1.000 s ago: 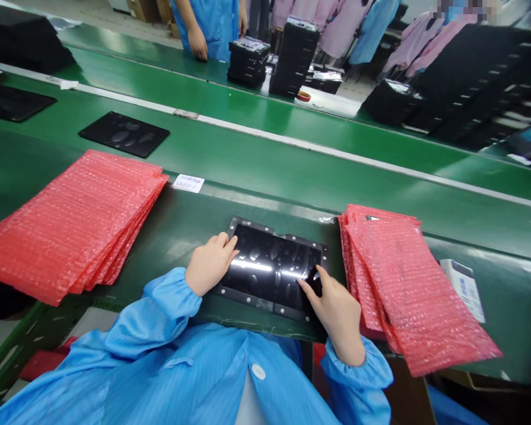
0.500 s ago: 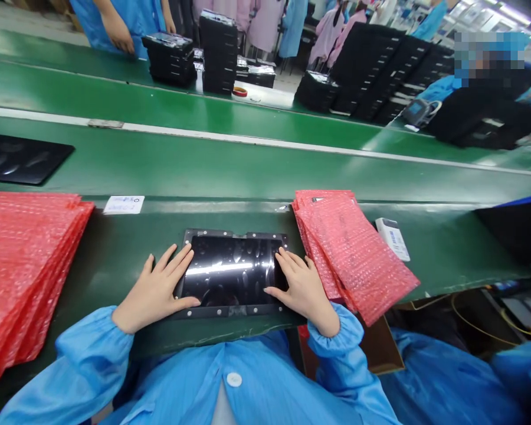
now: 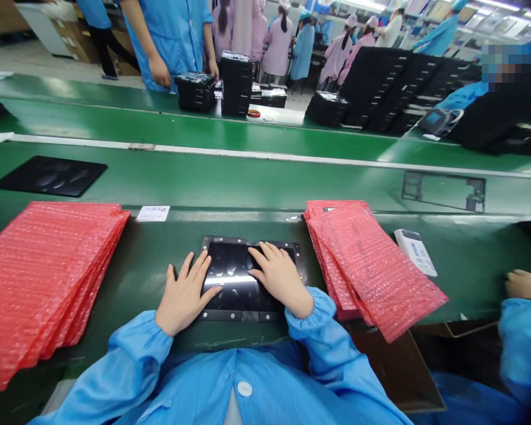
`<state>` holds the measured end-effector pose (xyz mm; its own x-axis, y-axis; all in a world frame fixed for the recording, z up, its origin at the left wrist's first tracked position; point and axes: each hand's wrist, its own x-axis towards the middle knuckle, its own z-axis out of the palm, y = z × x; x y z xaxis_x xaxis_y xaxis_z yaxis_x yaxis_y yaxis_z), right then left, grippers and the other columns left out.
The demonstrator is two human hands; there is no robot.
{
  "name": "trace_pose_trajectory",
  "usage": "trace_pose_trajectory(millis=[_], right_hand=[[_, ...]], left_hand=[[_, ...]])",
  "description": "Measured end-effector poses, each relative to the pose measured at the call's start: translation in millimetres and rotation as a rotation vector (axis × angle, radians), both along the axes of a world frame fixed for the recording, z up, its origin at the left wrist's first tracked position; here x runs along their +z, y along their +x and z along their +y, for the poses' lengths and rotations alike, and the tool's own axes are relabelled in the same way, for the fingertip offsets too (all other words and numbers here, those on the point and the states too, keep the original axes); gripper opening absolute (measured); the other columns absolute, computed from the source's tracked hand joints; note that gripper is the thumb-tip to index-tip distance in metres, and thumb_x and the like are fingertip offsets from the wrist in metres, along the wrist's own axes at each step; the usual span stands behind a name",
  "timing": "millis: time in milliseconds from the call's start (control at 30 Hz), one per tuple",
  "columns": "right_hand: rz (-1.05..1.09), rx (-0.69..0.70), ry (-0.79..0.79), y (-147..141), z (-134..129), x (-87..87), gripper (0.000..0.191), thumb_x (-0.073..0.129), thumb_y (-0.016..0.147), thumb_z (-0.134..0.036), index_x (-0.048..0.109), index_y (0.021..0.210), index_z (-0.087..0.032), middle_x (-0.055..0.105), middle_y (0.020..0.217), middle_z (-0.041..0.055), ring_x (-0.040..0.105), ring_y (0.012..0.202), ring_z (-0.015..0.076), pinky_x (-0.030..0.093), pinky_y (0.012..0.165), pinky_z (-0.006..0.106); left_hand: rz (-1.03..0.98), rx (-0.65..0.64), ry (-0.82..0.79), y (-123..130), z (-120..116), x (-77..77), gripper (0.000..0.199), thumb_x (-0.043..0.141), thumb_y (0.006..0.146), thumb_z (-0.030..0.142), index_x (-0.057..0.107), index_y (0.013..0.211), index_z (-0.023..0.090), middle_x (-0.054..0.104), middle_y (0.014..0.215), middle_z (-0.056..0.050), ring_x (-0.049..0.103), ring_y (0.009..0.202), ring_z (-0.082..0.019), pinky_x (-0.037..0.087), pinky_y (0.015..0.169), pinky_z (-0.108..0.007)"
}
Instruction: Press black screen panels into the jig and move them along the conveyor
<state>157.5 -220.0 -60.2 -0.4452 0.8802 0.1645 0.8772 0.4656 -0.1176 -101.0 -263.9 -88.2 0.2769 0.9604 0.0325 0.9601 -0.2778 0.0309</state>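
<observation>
Black framed panel (image 3: 243,298), flat beneath left hand (image 3: 184,296) and right hand (image 3: 281,278)

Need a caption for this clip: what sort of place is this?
Most likely a factory floor, perhaps an electronics packing line. It has long green conveyor belts, stacks of flat black panels, piles of red bubble bags, and workers in matching smocks.

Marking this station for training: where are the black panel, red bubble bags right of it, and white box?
Black panel (image 3: 228,262), head view, on its glossy face.
Red bubble bags (image 3: 371,265), head view, on the top bag.
White box (image 3: 415,252), head view, on its top face.
</observation>
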Motion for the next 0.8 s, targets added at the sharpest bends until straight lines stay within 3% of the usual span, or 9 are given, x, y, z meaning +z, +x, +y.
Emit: trace_pose_trajectory(millis=[67,167,233,300,400,500,567,667,800], right_hand=[[0.085,0.072,0.039,-13.3,8.5,-8.0,0.042,0.063,0.092,-0.037,0.055,0.13,-0.02,0.055,0.13,0.0144,0.048,0.123,0.0324,0.044,0.101,0.049],[0.144,0.066,0.079,-20.4,13.4,-11.2,0.031,0.057,0.096,-0.035,0.059,0.119,-0.014,0.056,0.114,0.0139,0.054,0.11,0.0283,0.043,0.102,0.047],[0.165,0.045,0.108,-19.1,12.3,-7.5,0.028,0.051,0.099,-0.034,0.059,0.116,-0.014,0.055,0.111,0.013,0.053,0.107,0.0267,0.04,0.105,0.049],[0.214,0.03,0.161,-15.8,9.6,-2.0,0.027,0.046,0.1,-0.033,0.058,0.117,-0.014,0.055,0.111,0.0122,0.053,0.108,0.0252,0.035,0.11,0.051],[0.355,0.018,0.313,-10.0,5.2,5.5,0.025,0.046,0.1,-0.027,0.056,0.119,-0.015,0.058,0.111,0.0117,0.054,0.109,0.0234,0.032,0.111,0.052],[0.48,0.011,0.435,-2.8,1.1,12.3,0.024,0.049,0.098,-0.022,0.055,0.12,-0.015,0.062,0.111,0.011,0.057,0.109,0.0222,0.034,0.11,0.052],[0.528,-0.011,0.45,3.9,-2.6,17.8,0.021,0.052,0.097,-0.02,0.057,0.116,-0.017,0.065,0.111,0.0092,0.058,0.108,0.0211,0.033,0.111,0.051],[0.621,-0.098,0.455,17.6,-12.0,26.0,0.016,0.053,0.095,-0.019,0.062,0.109,-0.02,0.065,0.113,0.0087,0.059,0.109,0.0218,0.039,0.108,0.049],[0.819,-0.265,0.364,37.3,-29.6,27.8,0.021,0.053,0.095,-0.026,0.062,0.113,-0.019,0.061,0.119,0.0123,0.058,0.113,0.0243,0.048,0.1,0.044]], left_hand=[[-0.039,0.026,0.016,3.8,-1.7,-4.1,0.07,0.031,0.096,0.059,0.034,0.151,0.015,0.027,0.158,-0.01,0.022,0.147,-0.034,0.025,0.108,-0.069],[-0.185,0.069,-0.004,4.1,-1.3,-10.5,0.071,0.032,0.097,0.057,0.027,0.153,0.015,0.027,0.158,-0.015,0.022,0.147,-0.033,0.019,0.111,-0.07],[-0.357,0.115,-0.049,4.3,0.3,-10.9,0.069,0.033,0.098,0.054,0.025,0.154,0.014,0.025,0.158,-0.016,0.02,0.148,-0.031,0.013,0.114,-0.068],[-0.597,0.163,-0.072,7.6,1.5,-5.0,0.063,0.033,0.098,0.05,0.035,0.151,0.016,0.027,0.159,-0.014,0.017,0.149,-0.028,0.012,0.118,-0.062],[-1.04,0.249,-0.118,19.2,-0.2,14.9,0.052,0.042,0.096,0.051,0.059,0.132,0.018,0.049,0.147,-0.01,0.032,0.144,-0.028,0.026,0.119,-0.049],[-1.518,0.385,-0.406,32.2,-3.2,37.9,0.047,0.059,0.087,0.054,0.069,0.115,0.017,0.071,0.114,-0.009,0.06,0.118,-0.03,0.049,0.101,-0.04],[-1.778,0.49,-0.563,36.0,-2.6,49.2,0.044,0.07,0.079,0.051,0.072,0.107,0.017,0.074,0.1,-0.008,0.067,0.104,-0.029,0.056,0.088,-0.036],[-1.991,0.632,-0.584,30.1,3.6,58.0,0.042,0.079,0.072,0.042,0.072,0.106,0.016,0.075,0.1,-0.007,0.069,0.098,-0.027,0.058,0.084,-0.034],[-2.1,0.709,-0.524,8.9,14.8,58.3,0.042,0.071,0.081,0.033,0.067,0.121,0.019,0.074,0.108,-0.007,0.07,0.099,-0.026,0.059,0.086,-0.035]])
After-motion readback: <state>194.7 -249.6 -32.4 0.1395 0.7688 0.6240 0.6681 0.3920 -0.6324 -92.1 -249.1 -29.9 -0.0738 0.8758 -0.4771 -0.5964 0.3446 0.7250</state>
